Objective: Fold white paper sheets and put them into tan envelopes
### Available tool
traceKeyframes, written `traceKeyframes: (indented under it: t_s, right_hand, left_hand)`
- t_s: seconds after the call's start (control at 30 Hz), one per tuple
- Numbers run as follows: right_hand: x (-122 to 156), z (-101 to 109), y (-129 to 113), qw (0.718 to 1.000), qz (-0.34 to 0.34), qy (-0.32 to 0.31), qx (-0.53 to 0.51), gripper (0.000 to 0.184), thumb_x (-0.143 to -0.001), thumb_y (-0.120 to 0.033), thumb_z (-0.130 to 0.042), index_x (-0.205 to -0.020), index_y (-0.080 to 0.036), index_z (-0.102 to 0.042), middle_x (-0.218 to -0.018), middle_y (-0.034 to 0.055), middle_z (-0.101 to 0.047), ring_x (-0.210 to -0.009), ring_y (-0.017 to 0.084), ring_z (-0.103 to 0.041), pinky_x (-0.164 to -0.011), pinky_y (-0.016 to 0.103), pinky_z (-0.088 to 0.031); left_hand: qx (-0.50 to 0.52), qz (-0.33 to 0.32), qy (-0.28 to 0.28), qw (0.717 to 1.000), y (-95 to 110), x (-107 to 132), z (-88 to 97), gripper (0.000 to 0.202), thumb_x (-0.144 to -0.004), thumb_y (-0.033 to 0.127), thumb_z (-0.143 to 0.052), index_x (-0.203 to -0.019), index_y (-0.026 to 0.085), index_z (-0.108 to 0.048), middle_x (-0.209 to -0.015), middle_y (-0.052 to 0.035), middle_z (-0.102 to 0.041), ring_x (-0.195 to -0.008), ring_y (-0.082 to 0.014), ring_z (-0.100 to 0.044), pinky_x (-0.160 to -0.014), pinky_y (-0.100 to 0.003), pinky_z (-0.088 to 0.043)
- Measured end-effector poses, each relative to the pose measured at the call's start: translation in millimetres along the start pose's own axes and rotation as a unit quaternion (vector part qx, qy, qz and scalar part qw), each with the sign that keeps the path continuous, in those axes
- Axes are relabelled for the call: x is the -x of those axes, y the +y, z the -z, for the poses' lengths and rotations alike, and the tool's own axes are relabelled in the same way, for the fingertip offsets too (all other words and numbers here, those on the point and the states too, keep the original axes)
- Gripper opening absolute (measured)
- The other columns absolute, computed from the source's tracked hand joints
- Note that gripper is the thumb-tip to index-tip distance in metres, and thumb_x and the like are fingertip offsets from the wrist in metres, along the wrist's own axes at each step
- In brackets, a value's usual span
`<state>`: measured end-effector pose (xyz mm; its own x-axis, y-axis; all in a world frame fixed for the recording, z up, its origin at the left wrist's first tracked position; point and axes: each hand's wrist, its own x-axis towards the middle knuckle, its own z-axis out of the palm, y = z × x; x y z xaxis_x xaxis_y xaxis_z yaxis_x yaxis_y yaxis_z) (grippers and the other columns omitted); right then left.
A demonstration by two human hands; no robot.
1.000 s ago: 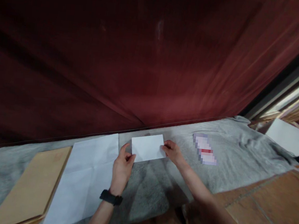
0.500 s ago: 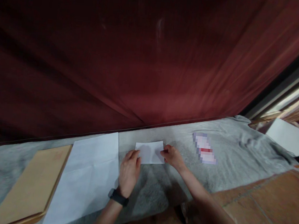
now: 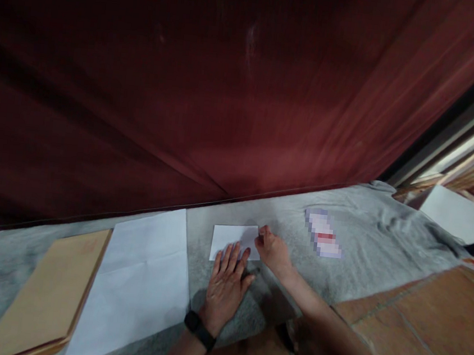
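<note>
A small white rectangle of paper [image 3: 226, 235], seemingly folded, lies on the grey cloth [image 3: 296, 217] between my hands. Flat on its lower edge rests my left hand [image 3: 225, 286], fingers spread, with a black band on the wrist. At the paper's right edge my right hand [image 3: 275, 253] is closed, thumb and fingers pinched on that edge; the exact contact is partly hidden. To the left lies a large white sheet [image 3: 141, 280] with fold creases.
Brown envelopes [image 3: 51, 288] are stacked at the far left. A pixelated slip [image 3: 324, 235] lies right of my right hand. Dark red fabric [image 3: 228, 97] hangs behind the cloth. A white box [image 3: 455, 214] stands at the right, above the tiled floor [image 3: 429, 316].
My left hand has shifted right and flattened, its fingers now spread across the paper's lower edge instead of gripping the left corner. The right hand stays at the right edge.
</note>
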<state>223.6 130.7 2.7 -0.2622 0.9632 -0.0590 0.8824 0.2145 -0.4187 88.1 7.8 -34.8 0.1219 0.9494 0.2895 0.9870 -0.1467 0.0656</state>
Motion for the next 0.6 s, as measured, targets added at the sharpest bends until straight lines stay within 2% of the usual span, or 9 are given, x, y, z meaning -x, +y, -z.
traceKeyframes:
  t_s: [0.1, 0.2, 0.27, 0.4, 0.47, 0.6]
  right_hand:
    - [8, -7, -6, 0.993, 0.098, 0.06, -0.015, 0.028, -0.097, -0.02, -0.046, -0.122, -0.017, -0.059, -0.113, 0.0125, -0.068, -0.106, 0.025, -0.065, -0.094, 0.038, -0.051]
    - [16, -23, -12, 0.97, 0.221, 0.069, -0.071, 0.031, -0.099, -0.019, -0.042, -0.125, -0.017, -0.059, -0.127, 0.0135, -0.062, -0.119, 0.023, -0.059, -0.103, 0.04, -0.05]
    - [21, -35, -13, 0.958, 0.266, 0.067, -0.081, 0.036, -0.101, -0.019, -0.037, -0.131, -0.015, -0.058, -0.137, 0.0142, -0.057, -0.13, 0.022, -0.053, -0.109, 0.041, -0.047]
    - [29, -49, -8, 0.959, 0.275, 0.065, -0.024, 0.043, -0.103, -0.025, -0.039, -0.142, -0.012, -0.052, -0.15, 0.0146, -0.05, -0.144, 0.024, -0.04, -0.118, 0.045, -0.037]
    - [32, -50, -4, 0.962, 0.266, 0.06, 0.007, 0.046, -0.103, -0.029, -0.042, -0.146, -0.014, -0.048, -0.154, 0.0126, -0.046, -0.145, 0.026, -0.037, -0.12, 0.047, -0.032]
    - [36, -47, 2, 0.969, 0.239, 0.051, 0.046, 0.049, -0.103, -0.035, -0.043, -0.15, -0.02, -0.045, -0.159, 0.0096, -0.038, -0.147, 0.027, -0.034, -0.121, 0.05, -0.026]
  left_hand:
    - [-0.006, -0.005, -0.004, 1.0, -2, 0, -1.4, 0.06, -0.097, 0.042, -0.049, -0.153, 0.022, -0.037, -0.161, -0.0115, -0.035, -0.15, -0.0298, -0.03, -0.118, -0.056, -0.033]
    - [-0.007, -0.022, -0.006, 1.0, -7, 1, -4.5, 0.057, -0.099, 0.038, -0.045, -0.151, 0.015, -0.039, -0.158, -0.0144, -0.04, -0.149, -0.0273, -0.031, -0.12, -0.053, -0.033]
    - [-0.007, -0.022, -0.001, 1.0, -11, 3, -7.0, 0.056, -0.099, 0.034, -0.041, -0.15, 0.009, -0.039, -0.156, -0.017, -0.042, -0.149, -0.0254, -0.033, -0.12, -0.049, -0.033]
    - [-0.009, 0.018, 0.019, 1.0, -20, 8, -9.2, 0.058, -0.099, 0.031, -0.037, -0.152, 0.009, -0.035, -0.157, -0.0168, -0.04, -0.148, -0.0251, -0.034, -0.119, -0.047, -0.035]
    - [-0.008, 0.041, 0.027, 0.999, -24, 9, -8.1, 0.058, -0.099, 0.031, -0.036, -0.154, 0.01, -0.034, -0.157, -0.016, -0.04, -0.148, -0.0261, -0.034, -0.118, -0.048, -0.036]
    - [-0.007, 0.087, 0.033, 0.996, -30, 10, -5.5, 0.061, -0.099, 0.036, -0.036, -0.153, 0.007, -0.035, -0.156, -0.0199, -0.04, -0.147, -0.0299, -0.035, -0.117, -0.051, -0.037]
